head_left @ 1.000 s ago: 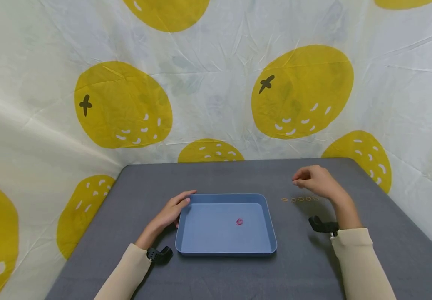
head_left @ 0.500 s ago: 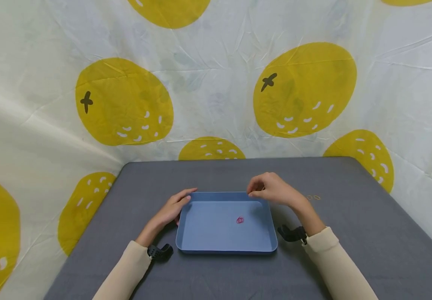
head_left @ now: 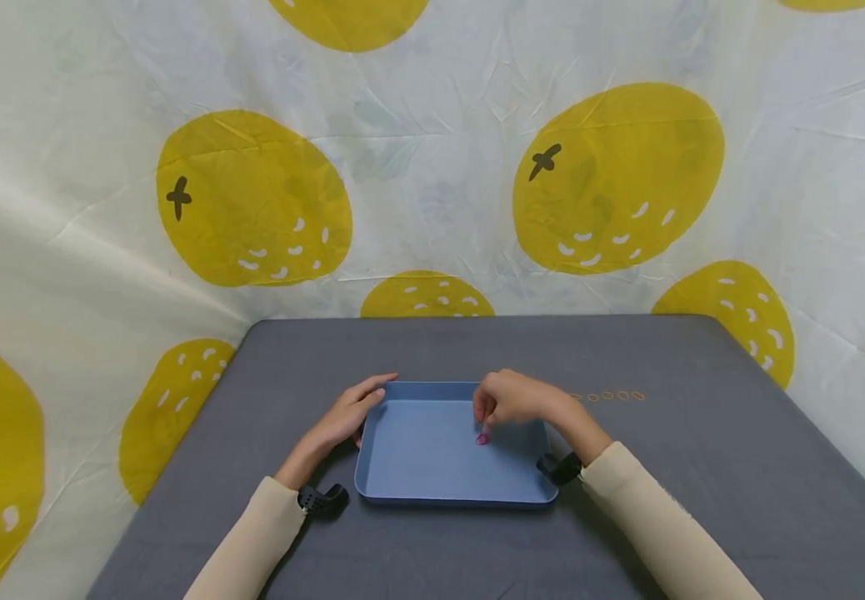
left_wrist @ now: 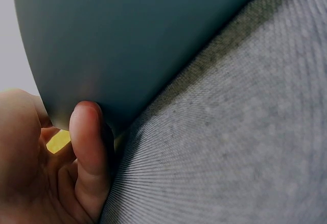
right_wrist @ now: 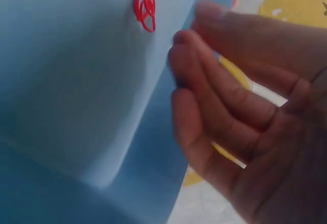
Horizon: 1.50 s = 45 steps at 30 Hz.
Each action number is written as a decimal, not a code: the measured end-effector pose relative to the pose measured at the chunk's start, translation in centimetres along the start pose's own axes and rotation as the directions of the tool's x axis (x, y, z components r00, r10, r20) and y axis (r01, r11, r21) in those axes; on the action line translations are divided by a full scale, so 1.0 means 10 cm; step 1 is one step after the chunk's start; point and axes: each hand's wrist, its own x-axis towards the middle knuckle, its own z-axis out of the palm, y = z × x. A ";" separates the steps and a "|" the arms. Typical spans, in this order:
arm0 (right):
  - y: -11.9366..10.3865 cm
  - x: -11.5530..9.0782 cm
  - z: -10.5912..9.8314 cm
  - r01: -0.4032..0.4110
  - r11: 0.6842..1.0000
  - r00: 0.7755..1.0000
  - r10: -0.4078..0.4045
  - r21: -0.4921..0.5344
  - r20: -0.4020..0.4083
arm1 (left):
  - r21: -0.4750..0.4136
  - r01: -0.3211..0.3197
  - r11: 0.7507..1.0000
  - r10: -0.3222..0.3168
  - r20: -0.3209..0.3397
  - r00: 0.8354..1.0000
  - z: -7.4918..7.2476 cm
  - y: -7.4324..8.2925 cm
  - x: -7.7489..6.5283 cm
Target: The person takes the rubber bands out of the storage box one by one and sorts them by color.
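A blue tray lies on the table, with a small bunch of pinkish-red rubber bands on its floor. My left hand holds the tray's far left corner, its thumb at the rim. In the left wrist view, a fingertip presses on the tray's outer wall. My right hand is over the tray with fingers bent downward, the tips close to the red bands in the head view. The right wrist view shows those fingers loosely curled, apart from the bands, with nothing visible between them.
Several thin yellow-orange rubber bands lie in a row on the grey table, right of the tray. A white curtain with large yellow fruit prints hangs behind the table and along its sides.
My right hand has moved left from above the yellow-orange bands, past the tray's far right corner, then down toward the red bands. The left hand has stayed at the tray's corner.
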 end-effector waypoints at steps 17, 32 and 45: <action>-0.03 0.11 0.14 -0.044 0.998 0.996 0.047 -0.045 0.079 | 0.001 -0.004 1.000 0.004 0.001 1.000 -0.01 -0.01 0.00; -0.03 0.12 0.14 -0.088 0.993 0.993 0.093 -0.076 0.067 | 0.010 -0.014 1.000 0.014 0.003 1.000 0.00 -0.01 0.03; -0.08 0.16 0.16 -0.076 0.997 0.993 0.078 -0.034 0.085 | 0.013 -0.016 1.000 0.016 0.001 1.000 -0.01 0.00 0.03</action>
